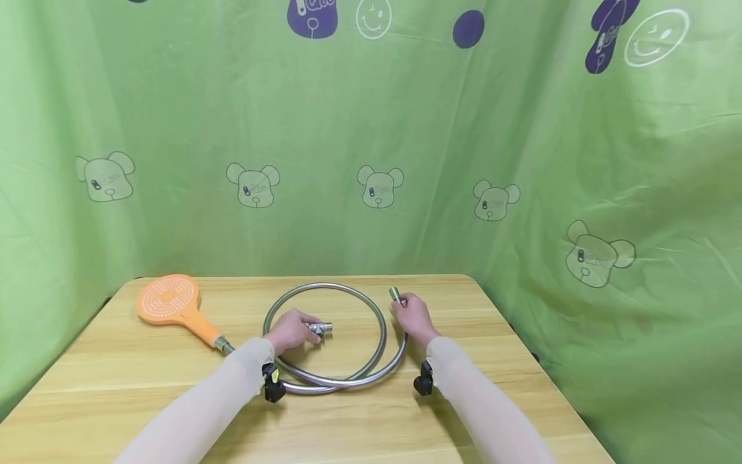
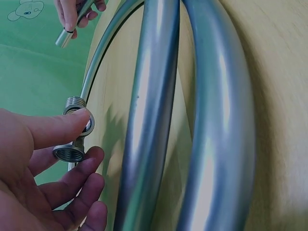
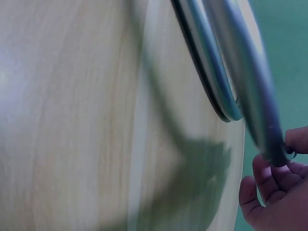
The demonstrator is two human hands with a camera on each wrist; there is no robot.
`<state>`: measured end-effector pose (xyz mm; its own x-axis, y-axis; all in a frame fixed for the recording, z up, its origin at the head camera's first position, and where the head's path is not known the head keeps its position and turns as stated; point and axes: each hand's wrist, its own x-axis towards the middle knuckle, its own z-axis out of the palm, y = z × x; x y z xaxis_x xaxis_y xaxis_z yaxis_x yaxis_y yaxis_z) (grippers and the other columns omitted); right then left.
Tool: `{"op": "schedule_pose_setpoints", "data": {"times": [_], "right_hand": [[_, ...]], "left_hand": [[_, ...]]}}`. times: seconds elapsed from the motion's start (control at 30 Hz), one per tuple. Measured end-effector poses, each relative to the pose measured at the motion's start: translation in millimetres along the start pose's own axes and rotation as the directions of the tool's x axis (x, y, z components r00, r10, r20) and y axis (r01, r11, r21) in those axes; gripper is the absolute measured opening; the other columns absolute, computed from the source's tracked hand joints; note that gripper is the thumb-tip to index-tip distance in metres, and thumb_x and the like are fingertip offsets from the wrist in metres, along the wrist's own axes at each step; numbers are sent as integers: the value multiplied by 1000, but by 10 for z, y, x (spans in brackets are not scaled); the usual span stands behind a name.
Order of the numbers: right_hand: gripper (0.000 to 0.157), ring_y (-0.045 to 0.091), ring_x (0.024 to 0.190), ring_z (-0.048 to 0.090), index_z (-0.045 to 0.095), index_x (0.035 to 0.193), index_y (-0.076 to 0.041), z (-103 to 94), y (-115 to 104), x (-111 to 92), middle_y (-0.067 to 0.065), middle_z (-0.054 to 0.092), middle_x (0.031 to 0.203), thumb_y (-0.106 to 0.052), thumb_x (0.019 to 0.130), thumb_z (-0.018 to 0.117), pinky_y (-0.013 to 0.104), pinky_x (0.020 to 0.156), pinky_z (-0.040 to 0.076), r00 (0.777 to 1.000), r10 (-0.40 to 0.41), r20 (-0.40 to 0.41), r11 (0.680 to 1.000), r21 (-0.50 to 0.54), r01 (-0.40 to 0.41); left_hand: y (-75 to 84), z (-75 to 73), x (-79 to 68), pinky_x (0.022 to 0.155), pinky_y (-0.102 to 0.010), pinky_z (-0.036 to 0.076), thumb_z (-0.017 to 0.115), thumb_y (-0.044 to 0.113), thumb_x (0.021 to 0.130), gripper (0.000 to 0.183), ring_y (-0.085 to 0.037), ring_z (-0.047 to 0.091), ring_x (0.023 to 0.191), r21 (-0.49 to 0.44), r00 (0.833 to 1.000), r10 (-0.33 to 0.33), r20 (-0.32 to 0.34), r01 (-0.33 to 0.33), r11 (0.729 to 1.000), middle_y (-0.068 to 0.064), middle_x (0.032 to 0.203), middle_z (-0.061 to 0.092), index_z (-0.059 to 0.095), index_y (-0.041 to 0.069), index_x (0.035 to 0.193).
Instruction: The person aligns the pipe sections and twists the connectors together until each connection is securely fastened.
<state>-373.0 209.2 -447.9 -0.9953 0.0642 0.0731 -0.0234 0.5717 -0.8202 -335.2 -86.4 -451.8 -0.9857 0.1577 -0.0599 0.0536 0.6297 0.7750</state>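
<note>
Head view: the left hand (image 1: 292, 330) is pinching a metal fitting (image 1: 319, 328), which is showing inside the loop of a metal hose (image 1: 348, 383). The right hand (image 1: 414, 316) is gripping the hose near its hose end (image 1: 395, 294), the tip jutting toward the far edge of the tabletop (image 1: 359, 425). The loop's top is lying near that edge; wood is stretching from its bottom toward the viewer, and another stretch is leaving room between the right hand and the sloping right edge. An orange shower head (image 1: 168, 299) is lying near the far left corner, its handle slanting toward the left sleeve (image 1: 199, 409). Behind the far edge, a green curtain (image 1: 371, 116) is hanging.

Left wrist view: the thumb is pressing the fitting against the fingers (image 2: 94, 185), the lower ones bending loosely. One threaded mouth is facing the camera. Thick hose runs are passing alongside, apart from these fingers; the right hand is holding the hose end well away from the fitting.

Right wrist view: thumb and curled fingers are holding the hose, nearly meeting around it, just past the tabletop's edge. Wood is spreading leftward, carrying a shadow (image 3: 192, 183).
</note>
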Motion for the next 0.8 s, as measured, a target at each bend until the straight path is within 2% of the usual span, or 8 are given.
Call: {"op": "schedule_pose_setpoints", "data": {"times": [0.23, 0.4, 0.6, 0.8], "right_hand": [[33, 18, 76, 54, 58, 127, 7, 6, -80, 1, 18, 63, 100, -7, 98, 57, 26, 62, 51, 999, -49, -3, 998, -32, 49], [30, 20, 79, 57, 61, 125, 4, 44, -106, 26, 15, 65, 99, -7, 97, 59, 27, 66, 52, 995, -100, -22, 992, -81, 98], [27, 21, 81, 58, 62, 123, 1, 84, -124, 28, 13, 65, 98, -6, 96, 60, 30, 68, 53, 990, -138, -26, 987, -90, 135], [21, 22, 84, 60, 65, 117, -4, 138, -150, 45, 10, 66, 95, -7, 97, 61, 36, 75, 55, 976, -217, -34, 968, -135, 211]], "left_hand": [[4, -21, 28, 108, -52, 43, 84, 12, 74, 47, -36, 55, 128, -17, 1000, 6, -9, -6, 1000, -15, 132, 67, 74, 12, 120], [16, -29, 35, 104, -49, 46, 84, 15, 74, 46, -33, 58, 125, 0, 1000, 12, -20, -12, 1000, -14, 132, 67, 75, 14, 119], [16, -29, 40, 94, -43, 50, 85, 17, 74, 46, -27, 62, 116, 9, 1000, 2, -24, -2, 1000, -11, 129, 69, 75, 16, 119], [23, -48, 43, 97, -45, 51, 84, 14, 75, 47, -29, 62, 117, -29, 999, 1, -34, -2, 1000, -11, 126, 70, 74, 12, 120]]}}
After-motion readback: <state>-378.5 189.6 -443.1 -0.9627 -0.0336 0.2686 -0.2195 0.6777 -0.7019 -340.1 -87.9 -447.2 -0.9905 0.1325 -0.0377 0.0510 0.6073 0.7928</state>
